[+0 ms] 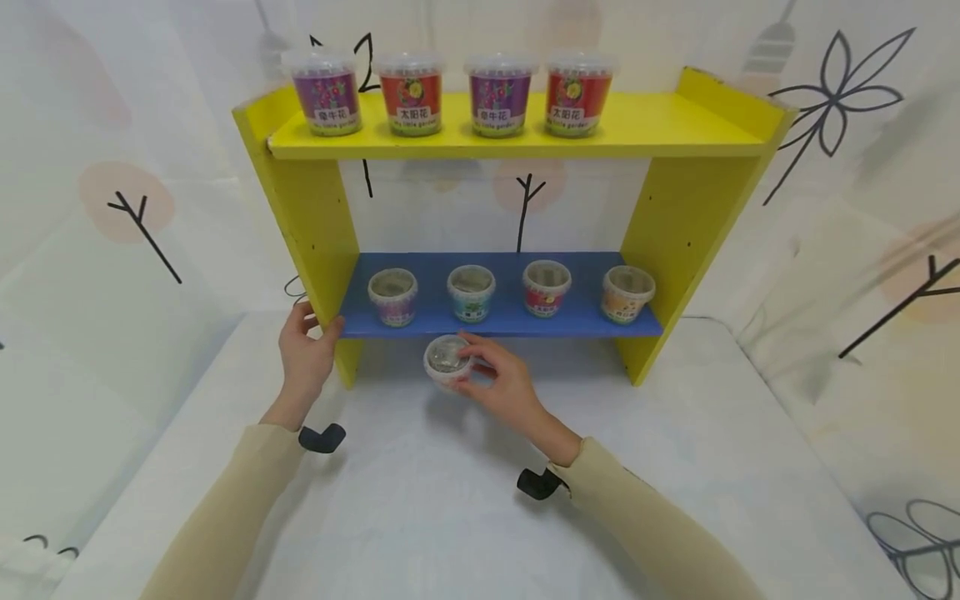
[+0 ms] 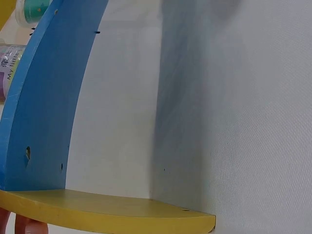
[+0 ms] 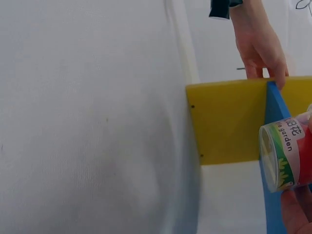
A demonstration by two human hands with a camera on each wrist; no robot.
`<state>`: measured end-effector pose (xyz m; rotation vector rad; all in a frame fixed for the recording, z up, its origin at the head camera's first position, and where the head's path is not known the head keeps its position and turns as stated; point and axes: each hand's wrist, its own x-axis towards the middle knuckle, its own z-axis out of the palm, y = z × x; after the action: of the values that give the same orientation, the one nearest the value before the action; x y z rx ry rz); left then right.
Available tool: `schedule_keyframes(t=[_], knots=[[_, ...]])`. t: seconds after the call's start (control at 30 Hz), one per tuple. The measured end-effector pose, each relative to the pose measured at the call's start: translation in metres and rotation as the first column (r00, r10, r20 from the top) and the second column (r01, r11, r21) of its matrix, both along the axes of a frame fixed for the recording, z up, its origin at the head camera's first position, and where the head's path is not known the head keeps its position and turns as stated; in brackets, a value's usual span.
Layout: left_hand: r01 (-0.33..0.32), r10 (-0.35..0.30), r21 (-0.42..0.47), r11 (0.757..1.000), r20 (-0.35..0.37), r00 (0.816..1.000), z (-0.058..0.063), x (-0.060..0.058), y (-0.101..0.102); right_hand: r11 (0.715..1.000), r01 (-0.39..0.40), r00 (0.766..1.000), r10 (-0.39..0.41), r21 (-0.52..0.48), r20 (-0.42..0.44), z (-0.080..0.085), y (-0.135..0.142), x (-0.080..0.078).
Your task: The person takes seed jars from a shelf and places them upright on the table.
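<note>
My right hand pinches a small clear plastic cup by its side, just in front of the blue shelf board. In the right wrist view this cup shows a red label with white and green bands and the word "garden". My left hand grips the yellow side panel of the shelf unit at its lower left, thumb at the front edge. Its fingers show beside the panel in the left wrist view. Nearest the held cup are a purple-labelled cup and a teal-labelled cup on the blue board.
Farther right on the blue board stand a red-labelled cup and an orange-labelled cup. Several lidded cups, purple and red by turns, line the yellow top board. The unit stands on a white-covered table against a printed backdrop.
</note>
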<state>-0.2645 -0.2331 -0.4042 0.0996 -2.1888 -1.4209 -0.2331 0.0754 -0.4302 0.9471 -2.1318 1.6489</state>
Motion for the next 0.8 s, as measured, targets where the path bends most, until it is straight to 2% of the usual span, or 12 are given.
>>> schedule_keyframes(t=[0.13,0.27,0.43,0.67,0.8], knots=[[0.000,0.000,-0.003,1.000,-0.004,1.000,0.001,0.000,0.002,0.999,-0.035,0.999,0.035,0.021,0.001,-0.005,-0.008,-0.001],[-0.001,0.001,0.009,1.000,0.005,1.000,0.001,0.000,0.002,0.997,-0.049,0.998,0.046,0.057,0.045,-0.014,-0.020,-0.005],[-0.007,0.007,0.012,1.000,0.014,1.000,0.001,-0.001,0.001,0.996,-0.056,0.994,0.049,0.067,0.101,-0.023,-0.036,-0.011],[-0.028,0.027,0.012,1.000,0.016,0.999,0.003,0.001,0.001,0.990,-0.072,0.989,0.055,0.123,0.134,-0.031,-0.051,-0.020],[-0.027,0.027,0.005,1.000,0.021,0.999,0.001,-0.001,0.002,0.990,-0.073,0.989,0.056,0.124,0.139,-0.037,-0.056,-0.022]])
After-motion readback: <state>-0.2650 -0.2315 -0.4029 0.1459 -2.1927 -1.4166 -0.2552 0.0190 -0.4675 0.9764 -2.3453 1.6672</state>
